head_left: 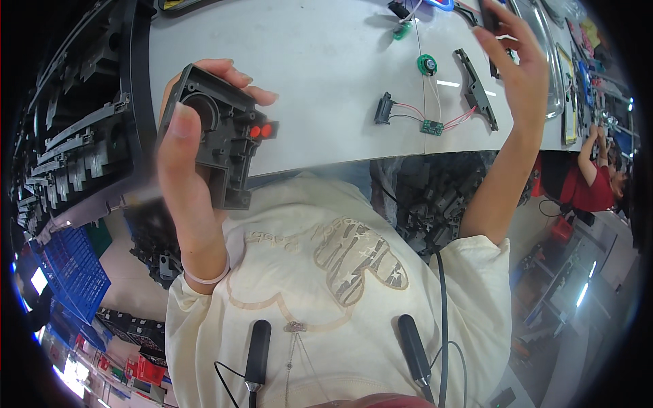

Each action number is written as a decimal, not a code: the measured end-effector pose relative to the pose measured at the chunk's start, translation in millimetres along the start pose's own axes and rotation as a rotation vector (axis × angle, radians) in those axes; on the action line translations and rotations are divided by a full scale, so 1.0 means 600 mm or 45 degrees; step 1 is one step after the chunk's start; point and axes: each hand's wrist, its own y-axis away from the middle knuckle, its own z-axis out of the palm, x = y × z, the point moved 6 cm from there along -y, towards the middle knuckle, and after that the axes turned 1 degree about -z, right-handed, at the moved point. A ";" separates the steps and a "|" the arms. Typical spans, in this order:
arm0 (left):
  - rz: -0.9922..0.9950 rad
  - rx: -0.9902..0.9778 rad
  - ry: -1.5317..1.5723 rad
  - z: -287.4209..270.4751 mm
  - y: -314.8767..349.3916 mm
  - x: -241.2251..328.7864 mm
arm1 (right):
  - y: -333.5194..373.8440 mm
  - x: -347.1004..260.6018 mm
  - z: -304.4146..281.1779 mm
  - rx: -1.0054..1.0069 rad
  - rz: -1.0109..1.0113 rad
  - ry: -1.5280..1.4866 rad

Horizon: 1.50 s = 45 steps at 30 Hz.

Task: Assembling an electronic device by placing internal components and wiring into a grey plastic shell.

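Note:
My left hand (182, 139) grips a dark grey plastic housing (235, 153) over the near left part of the table, its thumb on the face and fingers behind. The housing is tilted with its inside showing: a round ring, ribs and two red round parts (260, 130) on one edge. At the far right, my right hand (525, 68) is raised with its fingers curled around a dark, elongated piece (490, 19), whose kind I cannot make out. Nearest to that hand lies a long dark plastic strip (476, 88).
On the white table (306, 81), thin wires join a small green circuit board (431, 127), a round green-rimmed speaker (427, 65) and a black holder (385, 109). A rack of dark parts (81, 129) stands left. Below the table edge are more dark parts (442, 197). Another person (590, 177) sits at right.

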 end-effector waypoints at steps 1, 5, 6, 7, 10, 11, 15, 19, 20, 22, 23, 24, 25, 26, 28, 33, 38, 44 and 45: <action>-0.001 0.005 0.010 -0.001 0.000 0.000 | 0.007 -0.001 0.000 -0.047 -0.067 0.298; -0.004 0.006 0.014 -0.003 0.001 0.000 | 0.013 0.043 0.030 -0.180 -0.062 0.426; -0.004 0.008 0.017 -0.004 0.002 0.000 | 0.014 0.049 0.035 -0.243 -0.109 0.388; -0.008 0.016 0.024 -0.006 0.002 0.000 | 0.015 0.049 0.036 -0.251 -0.204 0.393; 0.008 0.022 -0.006 -0.010 0.002 0.002 | 0.010 0.046 0.030 -0.244 -0.302 0.345; 0.014 0.015 -0.037 -0.011 0.001 0.002 | 0.003 0.043 0.025 -0.220 -0.278 0.284; 0.007 -0.031 -0.097 -0.006 -0.002 0.000 | -0.039 0.014 0.017 -0.060 -0.216 0.208; -0.011 -0.021 -0.114 -0.003 0.000 -0.002 | -0.092 0.004 0.049 -0.109 -0.075 0.043; -0.004 -0.016 -0.112 -0.003 0.000 -0.001 | -0.097 -0.006 0.059 -0.170 -0.181 0.114; 0.002 0.006 -0.078 -0.007 0.001 0.001 | -0.103 0.008 0.062 -0.211 0.006 0.082; 0.011 0.007 -0.092 -0.010 0.001 0.003 | -0.104 0.016 0.060 -0.237 0.100 0.065; 0.006 0.014 -0.076 -0.013 0.001 0.003 | -0.104 0.011 0.054 -0.151 0.062 -0.166; 0.000 0.018 -0.061 -0.015 0.000 0.003 | -0.102 0.016 0.057 -0.224 0.153 -0.310; -0.003 0.008 -0.056 -0.016 -0.001 0.003 | -0.100 0.020 0.059 -0.292 0.246 -0.453; -0.018 -0.015 -0.021 -0.015 -0.004 0.001 | -0.094 0.022 0.065 -0.429 0.372 -0.603; -0.040 -0.059 -0.052 -0.001 -0.008 -0.003 | -0.088 0.015 0.063 -0.432 0.414 -0.687; -0.072 -0.044 -0.072 0.003 -0.009 -0.002 | -0.072 0.001 0.084 -0.711 0.486 -0.881; -0.062 -0.030 -0.062 -0.005 -0.009 0.000 | -0.055 -0.017 0.111 -1.009 0.466 -0.927; -0.060 -0.030 -0.067 -0.006 -0.008 0.001 | -0.057 -0.018 0.109 -0.971 0.421 -0.928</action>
